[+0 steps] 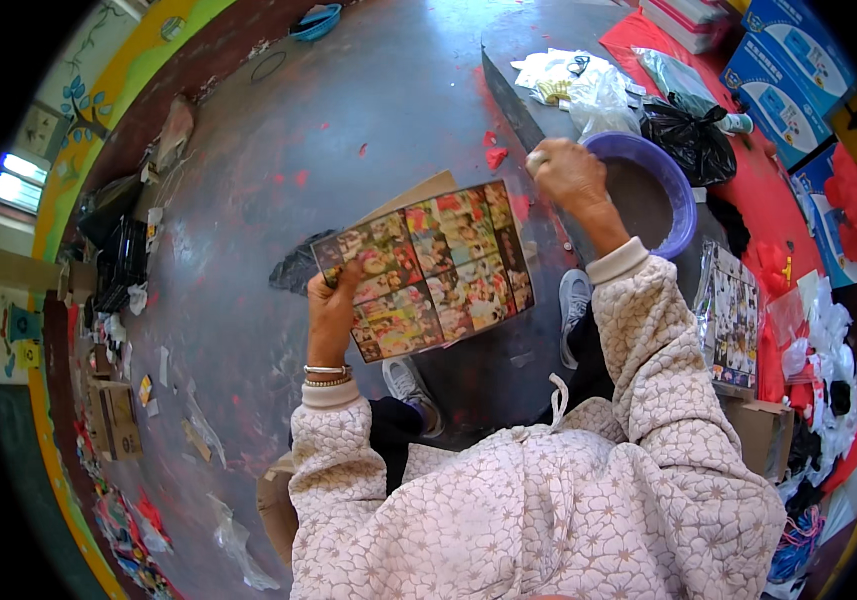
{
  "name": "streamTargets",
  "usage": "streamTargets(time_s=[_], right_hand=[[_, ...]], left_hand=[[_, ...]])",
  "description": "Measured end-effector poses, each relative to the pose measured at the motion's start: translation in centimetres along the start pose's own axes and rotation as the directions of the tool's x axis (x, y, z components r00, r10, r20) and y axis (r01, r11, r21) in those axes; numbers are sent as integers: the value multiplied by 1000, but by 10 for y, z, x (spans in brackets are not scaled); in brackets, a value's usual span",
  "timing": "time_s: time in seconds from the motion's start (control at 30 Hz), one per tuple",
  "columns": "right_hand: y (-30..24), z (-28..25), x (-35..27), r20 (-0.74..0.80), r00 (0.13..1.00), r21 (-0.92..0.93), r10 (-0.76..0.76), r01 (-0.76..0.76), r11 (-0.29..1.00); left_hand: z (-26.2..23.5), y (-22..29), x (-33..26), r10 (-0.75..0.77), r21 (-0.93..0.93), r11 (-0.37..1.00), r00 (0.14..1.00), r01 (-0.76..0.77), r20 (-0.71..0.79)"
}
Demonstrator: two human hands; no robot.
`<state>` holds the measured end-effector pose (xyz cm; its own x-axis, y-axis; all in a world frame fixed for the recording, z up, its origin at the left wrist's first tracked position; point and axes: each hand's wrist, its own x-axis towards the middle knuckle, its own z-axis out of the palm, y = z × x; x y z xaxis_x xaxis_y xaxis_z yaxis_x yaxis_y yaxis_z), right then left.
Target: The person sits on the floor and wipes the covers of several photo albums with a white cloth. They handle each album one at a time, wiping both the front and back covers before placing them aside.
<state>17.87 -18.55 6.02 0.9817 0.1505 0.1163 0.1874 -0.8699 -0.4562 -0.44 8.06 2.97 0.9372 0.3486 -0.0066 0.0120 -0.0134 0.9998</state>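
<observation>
My left hand (330,315), with bracelets at its wrist, grips the left edge of a flat board printed with a collage of colour photos (460,270). The photo board is tilted in front of me, above the floor. Behind its upper edge a strip of brown cardboard (418,192) shows. My right hand (573,180) is raised to the right of the board, its fingers closed round a small whitish thing (536,160) that I cannot make out. Just beyond that hand stands a purple basin (685,190) with a dull grey-brown inside.
White cloth and plastic bags (588,90) and a black bag (693,140) lie near the basin. Blue boxes (788,95) stand on the right by red sheeting (773,250). More photo sheets (730,310) lean at my right. A cardboard box (113,420) and scraps line the left wall.
</observation>
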Motion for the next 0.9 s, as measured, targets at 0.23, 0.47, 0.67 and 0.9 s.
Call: streamTargets(time_s=[0.23,0.47,0.67,0.9], right_hand=[[6,-7,14,-413,905,696,97,245,675],[-49,27,-35,-318,546,219,-775,838,500],[19,26,4,-68,983,15,-173,175,984],[36,25,31,357,907,856,-222,-413,-312]], left_hand=[[9,0,2,-136,-327,940,987,101,-86],[8,-2,-2,-122,-414,907,988,73,-92],[-10,-16,-3,-192,-434,892,974,124,-116],[7,-46,-10,-242,-376,902,970,212,-34]])
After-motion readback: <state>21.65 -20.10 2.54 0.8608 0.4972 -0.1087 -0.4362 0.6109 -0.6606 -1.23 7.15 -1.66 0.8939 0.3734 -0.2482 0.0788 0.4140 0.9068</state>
